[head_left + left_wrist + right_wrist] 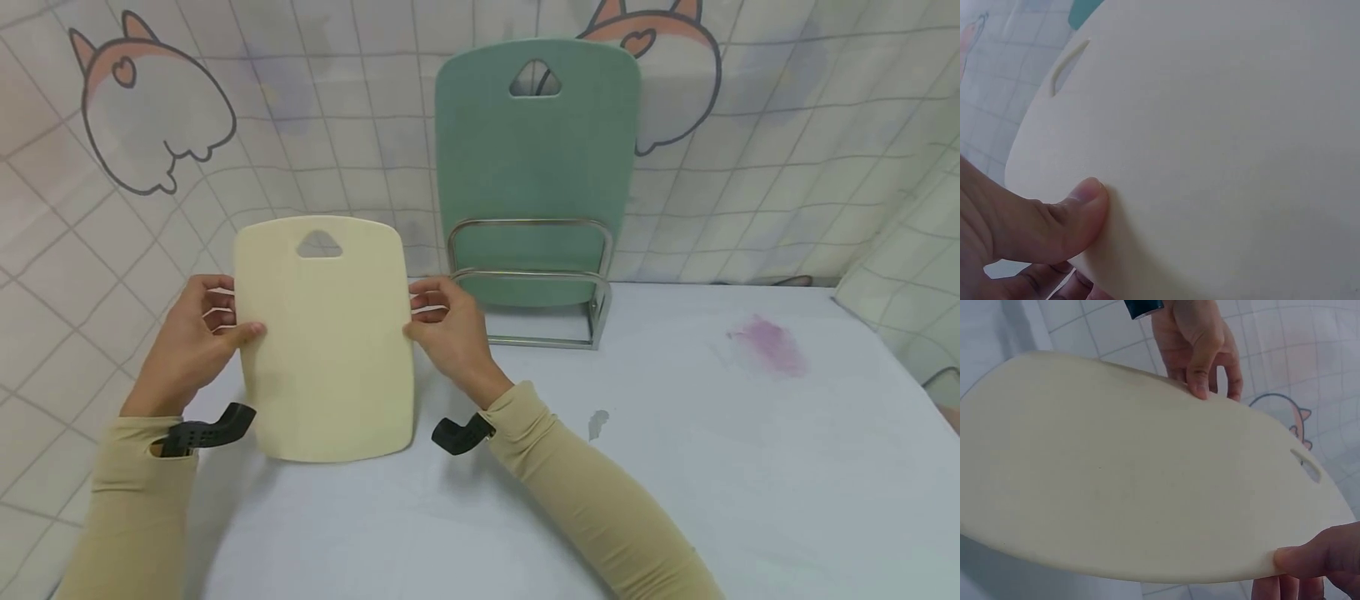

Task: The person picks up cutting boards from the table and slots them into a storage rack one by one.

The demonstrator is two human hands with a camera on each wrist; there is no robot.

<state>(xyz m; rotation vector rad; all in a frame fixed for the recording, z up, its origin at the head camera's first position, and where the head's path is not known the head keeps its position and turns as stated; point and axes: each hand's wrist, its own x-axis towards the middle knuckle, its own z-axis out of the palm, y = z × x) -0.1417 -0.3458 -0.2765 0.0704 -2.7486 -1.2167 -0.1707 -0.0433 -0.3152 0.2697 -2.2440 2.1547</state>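
A cream cutting board (326, 350) with a triangular handle hole at its top is held upright between both hands, tilted slightly back. My left hand (206, 329) pinches its left edge, the thumb flat on the front face and the fingers behind. On the opposite edge my right hand (453, 329) pinches it the same way, as the right wrist view shows with the board (1135, 469) between the hands. Just beyond the right hand stands a metal rack (540, 342), with a green cutting board (536, 150) upright in it.
The white tabletop (712, 467) carries a pink stain (771, 344) at the right and a small grey spot (597, 423) near the right forearm. Behind rises a checked curtain (322, 108) with cartoon animals. A dark cable (793, 281) lies along the back edge.
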